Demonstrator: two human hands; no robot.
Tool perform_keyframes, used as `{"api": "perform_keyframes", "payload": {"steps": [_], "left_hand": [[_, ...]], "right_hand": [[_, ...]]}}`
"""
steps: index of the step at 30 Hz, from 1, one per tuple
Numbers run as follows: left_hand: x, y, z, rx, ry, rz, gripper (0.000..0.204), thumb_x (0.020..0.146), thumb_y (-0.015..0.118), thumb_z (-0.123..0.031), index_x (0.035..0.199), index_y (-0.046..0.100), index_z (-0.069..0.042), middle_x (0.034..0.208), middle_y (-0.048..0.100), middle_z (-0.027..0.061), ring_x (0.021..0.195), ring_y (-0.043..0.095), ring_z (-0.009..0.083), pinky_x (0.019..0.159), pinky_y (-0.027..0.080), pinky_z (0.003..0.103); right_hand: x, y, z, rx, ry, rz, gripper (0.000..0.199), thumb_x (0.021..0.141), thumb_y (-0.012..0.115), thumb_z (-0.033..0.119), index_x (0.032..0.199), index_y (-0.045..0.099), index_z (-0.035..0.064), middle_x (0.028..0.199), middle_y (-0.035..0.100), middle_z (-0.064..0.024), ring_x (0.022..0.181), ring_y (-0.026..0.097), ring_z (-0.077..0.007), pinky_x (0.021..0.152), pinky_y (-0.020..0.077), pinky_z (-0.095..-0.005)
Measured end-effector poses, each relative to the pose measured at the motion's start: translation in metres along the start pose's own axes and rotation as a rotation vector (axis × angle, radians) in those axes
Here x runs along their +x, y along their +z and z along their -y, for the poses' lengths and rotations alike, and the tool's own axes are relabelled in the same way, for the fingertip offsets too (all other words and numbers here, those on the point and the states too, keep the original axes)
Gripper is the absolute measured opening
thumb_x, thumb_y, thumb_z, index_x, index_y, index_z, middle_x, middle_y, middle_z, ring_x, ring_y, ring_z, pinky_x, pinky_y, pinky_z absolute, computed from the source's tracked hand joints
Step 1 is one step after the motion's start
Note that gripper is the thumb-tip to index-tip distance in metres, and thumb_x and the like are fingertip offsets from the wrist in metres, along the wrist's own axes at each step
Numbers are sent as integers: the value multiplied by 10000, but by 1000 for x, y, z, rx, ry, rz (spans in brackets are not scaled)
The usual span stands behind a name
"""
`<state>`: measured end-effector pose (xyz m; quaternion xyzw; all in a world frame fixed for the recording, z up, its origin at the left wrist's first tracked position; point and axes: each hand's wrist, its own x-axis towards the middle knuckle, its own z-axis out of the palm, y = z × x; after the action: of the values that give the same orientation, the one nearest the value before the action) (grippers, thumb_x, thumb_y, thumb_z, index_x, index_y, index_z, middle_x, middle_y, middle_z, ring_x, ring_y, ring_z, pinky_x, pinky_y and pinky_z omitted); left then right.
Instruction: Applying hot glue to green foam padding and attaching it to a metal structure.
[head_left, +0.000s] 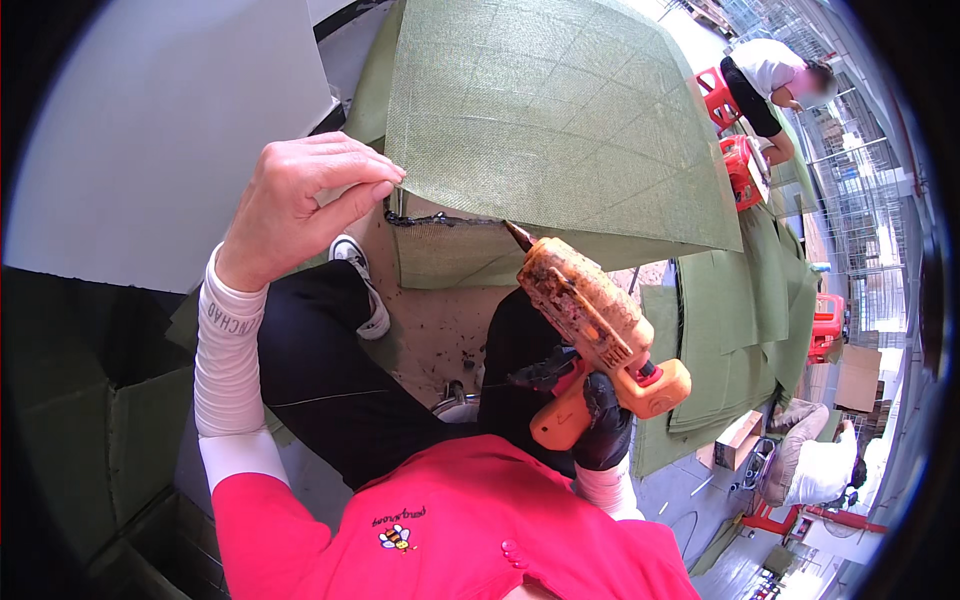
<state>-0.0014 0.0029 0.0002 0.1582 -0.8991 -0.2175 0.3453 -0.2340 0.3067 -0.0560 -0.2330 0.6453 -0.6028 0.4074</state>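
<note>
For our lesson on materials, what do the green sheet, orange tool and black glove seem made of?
Green sheet: probably woven plastic or fabric, slight sheen; its fine weave shows.
Orange tool: likely hard plastic, stained and grimy; its casing has moulded slots.
Black glove: maybe rubber or coated fabric; wrinkled, with highlights.

shows a floor, brownish near the middle, bearing dark scraps and a black-and-white sneaker; turns grey at right, carrying a thin white rod, an open cardboard box.
</note>
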Motion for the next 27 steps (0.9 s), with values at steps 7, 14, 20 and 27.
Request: {"api": "perform_keyframes", "payload": {"steps": [7,14,20,27], "left_hand": [[0,0,0,1,1,-1,116,824,702,4,933,741,-1,935,756,96,890,721,244,799,565,334],[0,0,-1,5,-10,4,112,825,703,4,931,741,4,934,756,96,894,719,245,797,564,333],[3,6,2,-5,60,-93,55,834,723,-61,867,744,-21,835,740,95,765,710,225,690,554,314],[-5,4,6,-18,-12,-32,67,837,705,-29,891,734,-2,865,740,109,794,708,237,729,552,323]], "right_hand": [[8,-14,-15,202,57,87,487,910,661,197,1341,510,27,1174,616,-89,1005,614,-200,892,499,-337],[7,-7,-4,263,9,134,493,974,603,285,1383,480,38,1239,599,-74,1030,611,-181,906,500,-315],[29,14,26,336,-25,49,648,1002,458,557,1408,442,51,1291,582,-113,1119,605,-222,984,486,-363],[48,20,40,282,-111,33,653,950,539,602,1304,483,56,1142,618,-105,890,648,-204,771,562,-338]]}}
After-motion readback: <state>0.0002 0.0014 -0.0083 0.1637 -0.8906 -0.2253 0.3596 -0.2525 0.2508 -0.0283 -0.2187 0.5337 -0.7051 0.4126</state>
